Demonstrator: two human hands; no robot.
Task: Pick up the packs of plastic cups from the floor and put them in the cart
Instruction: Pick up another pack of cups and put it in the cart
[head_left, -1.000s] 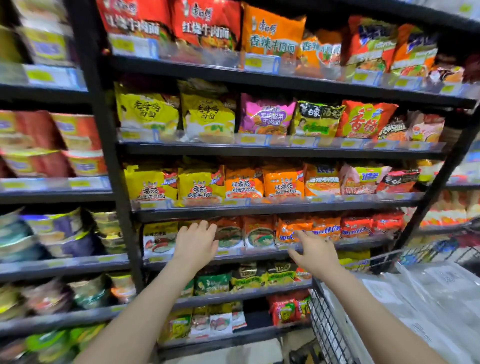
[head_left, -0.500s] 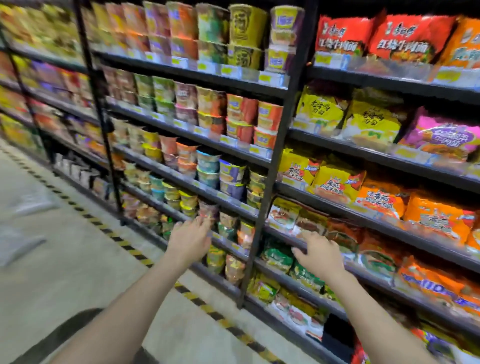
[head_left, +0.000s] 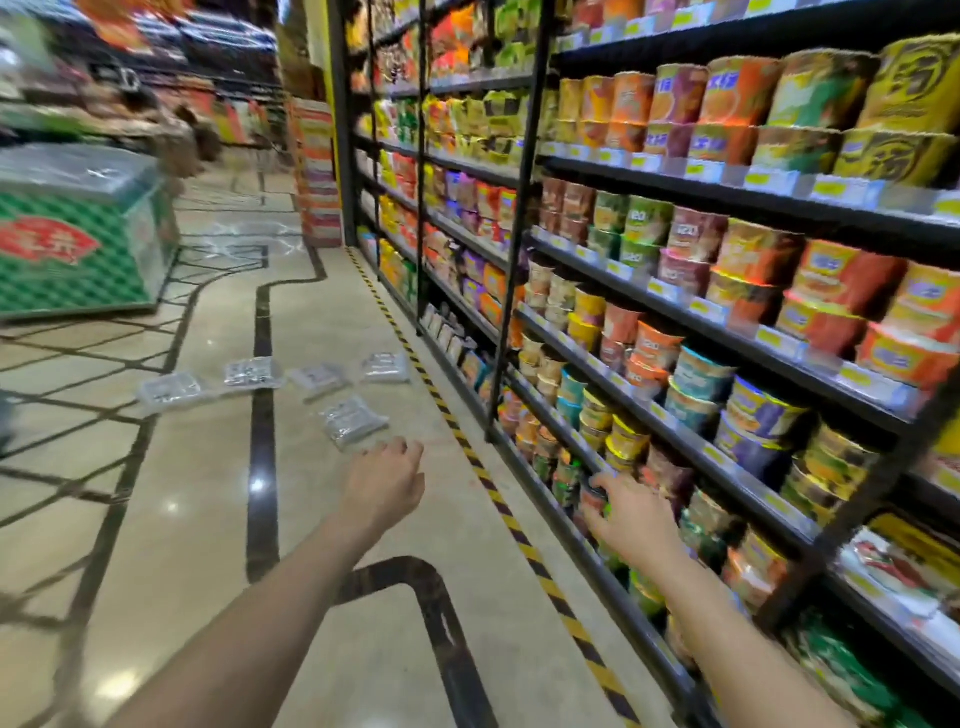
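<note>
1. A glossy beige floor (head_left: 197, 467) with dark inlaid lines runs ahead of both hands.
2. Shelves (head_left: 675, 322) of noodle cups stand along the right; a yellow-black stripe (head_left: 467, 447) edges their foot.
3. A green freezer (head_left: 78, 234) stands far left, beyond the hands.
4. Five packs (head_left: 352, 420) lie on the floor; the nearest is just past the left hand (head_left: 383, 480).
5. Left hand hangs relaxed, holding nothing; right hand (head_left: 631, 517), fingers spread, holds nothing beside the low shelf.
6. Open floor lies left of the hands.
</note>
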